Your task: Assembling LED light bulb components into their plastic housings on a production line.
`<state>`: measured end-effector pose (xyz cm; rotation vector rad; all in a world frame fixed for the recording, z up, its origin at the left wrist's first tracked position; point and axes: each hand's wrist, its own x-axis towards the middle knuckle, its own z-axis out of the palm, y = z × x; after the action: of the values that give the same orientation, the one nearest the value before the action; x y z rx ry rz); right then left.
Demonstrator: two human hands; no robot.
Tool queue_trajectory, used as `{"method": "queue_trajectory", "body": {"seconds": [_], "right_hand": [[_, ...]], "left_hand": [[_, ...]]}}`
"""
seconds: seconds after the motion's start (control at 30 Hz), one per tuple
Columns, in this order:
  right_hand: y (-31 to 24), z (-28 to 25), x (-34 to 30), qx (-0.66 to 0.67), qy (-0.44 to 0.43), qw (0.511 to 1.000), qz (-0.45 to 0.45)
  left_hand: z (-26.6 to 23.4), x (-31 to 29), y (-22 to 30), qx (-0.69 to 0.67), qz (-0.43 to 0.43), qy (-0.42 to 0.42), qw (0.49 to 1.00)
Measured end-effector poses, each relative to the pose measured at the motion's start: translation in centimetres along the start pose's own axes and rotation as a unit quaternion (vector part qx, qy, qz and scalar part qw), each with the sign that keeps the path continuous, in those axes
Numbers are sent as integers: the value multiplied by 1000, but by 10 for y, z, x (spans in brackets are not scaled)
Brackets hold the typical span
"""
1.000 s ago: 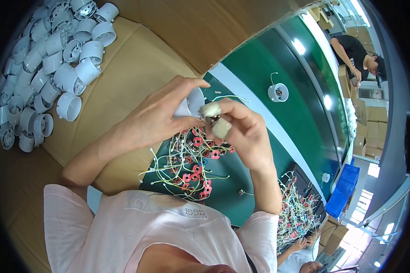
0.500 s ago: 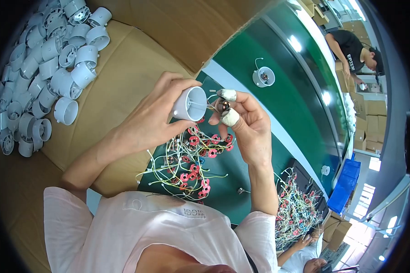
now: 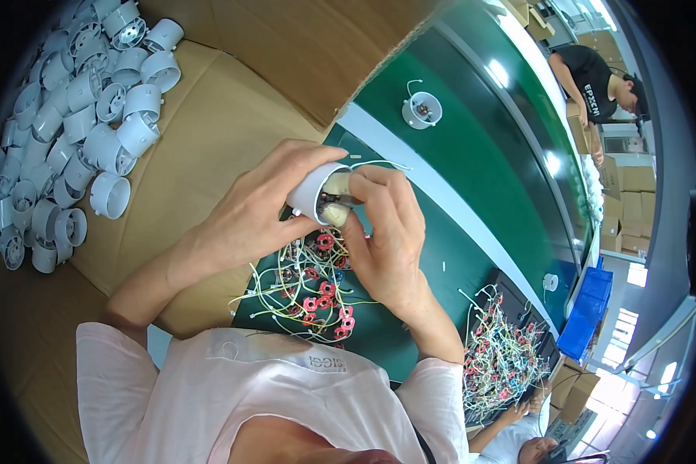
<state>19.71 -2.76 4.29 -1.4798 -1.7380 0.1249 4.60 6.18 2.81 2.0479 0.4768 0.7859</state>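
Observation:
My left hand (image 3: 251, 197) is wrapped round a white plastic cylindrical housing (image 3: 305, 193), its mouth turned toward the right. With finger cots on thumb and forefinger, my right hand (image 3: 387, 232) pinches a small motor coil (image 3: 329, 199) and has it inside the housing's mouth; how deep it sits is partly hidden by the fingers. A pale wire (image 3: 383, 164) sticks out past the housing's rim to the right. Below both hands lies a tangled pile of red-ringed coils (image 3: 325, 301) with white and yellow wires on the dark green table.
On the left, a cardboard box (image 3: 201, 100) holds many white housings (image 3: 110, 195). A green conveyor (image 3: 472, 116) runs on the right, carrying a housing with a coil (image 3: 422, 110). A black tray of wired coils (image 3: 510, 356) and blue bins (image 3: 585, 313) stand lower right. Two co-workers are nearby.
My right hand has moved left, bringing the coil from outside the housing into its mouth. The wire now hangs out to the right. The housing on the conveyor has shifted slightly up and left.

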Motion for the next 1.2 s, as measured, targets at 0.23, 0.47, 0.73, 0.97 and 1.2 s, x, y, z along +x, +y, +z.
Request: {"method": "queue_trajectory", "body": {"seconds": [0.23, 0.47, 0.73, 0.97, 1.2], "right_hand": [[-4, 1, 11, -64, -14, 997, -30], [6, 11, 6, 26, -2, 999, 43], [0, 11, 4, 167, -53, 966, 188], [15, 13, -4, 207, -33, 955, 211], [127, -75, -19, -52, 109, 933, 340]], "left_hand": [[3, 0, -7, 23, 35, 42, 998], [5, -4, -12, -17, 36, 68, 997], [9, -8, -17, 10, 74, 95, 993], [0, -2, -13, 124, 62, 63, 988], [-115, 13, -77, 650, -43, 149, 744]]}}
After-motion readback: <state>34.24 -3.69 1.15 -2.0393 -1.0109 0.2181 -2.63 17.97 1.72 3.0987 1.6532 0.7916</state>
